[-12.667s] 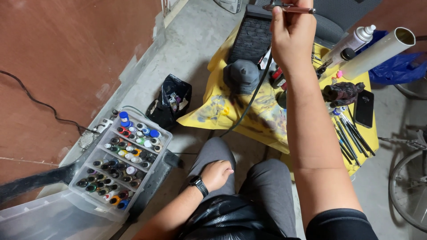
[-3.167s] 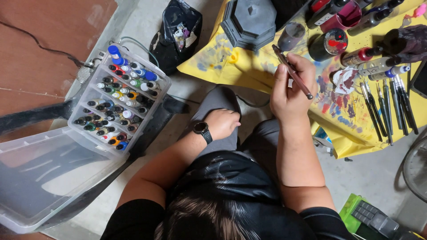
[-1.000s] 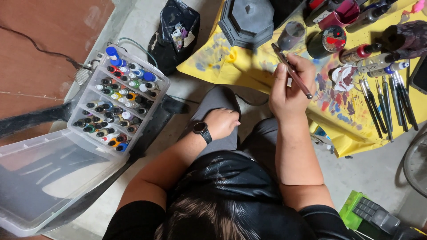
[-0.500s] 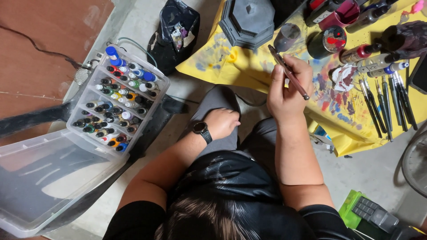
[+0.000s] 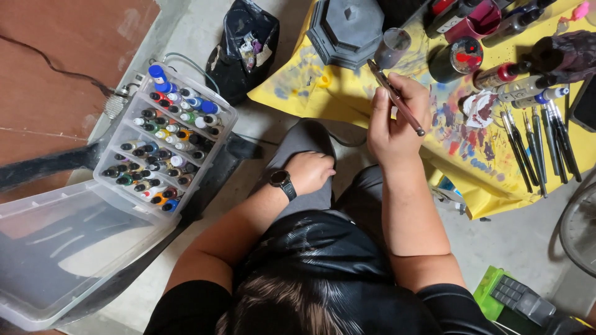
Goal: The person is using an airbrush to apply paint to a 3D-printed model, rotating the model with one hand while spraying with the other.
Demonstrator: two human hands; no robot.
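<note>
My right hand [image 5: 393,121] is raised over the yellow paint-stained cloth [image 5: 347,93] and grips a thin airbrush-like tool [image 5: 397,99], which slants from upper left to lower right. My left hand [image 5: 310,171], with a black watch [image 5: 282,182] on the wrist, rests closed on my left knee in grey trousers. A grey octagonal object [image 5: 346,28] lies on the cloth just beyond the tool's tip, with a small grey cup [image 5: 392,46] beside it.
An open clear plastic case [image 5: 164,142] with several small paint bottles stands at the left, its lid [image 5: 56,248] flat on the floor. A black bag [image 5: 245,46], brushes [image 5: 537,142], spray bottles [image 5: 528,84] and a green device [image 5: 515,301] lie around.
The right hand has shifted the tool slightly over the last second. The left hand stays on the knee. Much earlier the right hand held the tool higher.
</note>
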